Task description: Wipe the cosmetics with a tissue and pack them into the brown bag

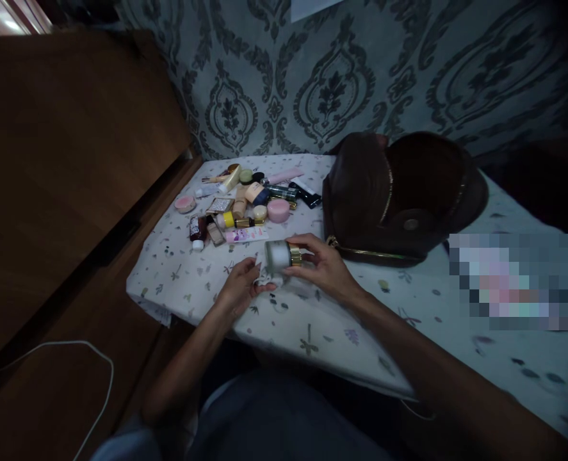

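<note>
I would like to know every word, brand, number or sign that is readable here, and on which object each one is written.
No text can be read with certainty.
White tube with pink and purple print: too small and blurred.
Dark red bottle: its label markings are too small.
Jar in the right hand: no readable word.
Pixelated patch at right: anything there is hidden.
</note>
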A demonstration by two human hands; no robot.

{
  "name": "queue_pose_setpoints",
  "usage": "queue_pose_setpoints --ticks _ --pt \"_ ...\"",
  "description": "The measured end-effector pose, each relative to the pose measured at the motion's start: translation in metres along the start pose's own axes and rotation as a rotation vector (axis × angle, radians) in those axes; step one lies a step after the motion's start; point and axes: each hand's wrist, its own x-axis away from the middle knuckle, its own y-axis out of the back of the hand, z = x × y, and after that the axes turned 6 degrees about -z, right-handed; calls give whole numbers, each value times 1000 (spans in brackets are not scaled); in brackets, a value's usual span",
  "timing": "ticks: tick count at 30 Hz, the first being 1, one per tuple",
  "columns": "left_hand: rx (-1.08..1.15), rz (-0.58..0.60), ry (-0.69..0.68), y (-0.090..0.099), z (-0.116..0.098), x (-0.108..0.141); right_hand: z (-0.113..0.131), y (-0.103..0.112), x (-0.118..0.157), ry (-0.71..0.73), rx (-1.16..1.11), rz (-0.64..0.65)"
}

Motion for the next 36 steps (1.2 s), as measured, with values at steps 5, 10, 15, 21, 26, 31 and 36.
queue_pose_setpoints --ticks 5,10,15,21,26,31,36 --pt "-136 65 -77 5 -5 2 -4 1 0 152 116 24" --pt "-297 154 -152 8 -16 6 -5 4 -1 215 190 58" --pt "-400 154 -252 9 -26 6 -6 4 -1 197 166 81" --pt "-453 114 -358 10 -26 -5 -8 -2 0 31 -42 107" --pt "-317 121 -213 6 -17 -10 -2 -2 1 -100 -150 74" --pt "-108 95 -72 -1 -7 -1 0 -3 0 -23 -128 -26" --pt "-7 53 37 -8 -1 4 2 -2 1 167 107 -78"
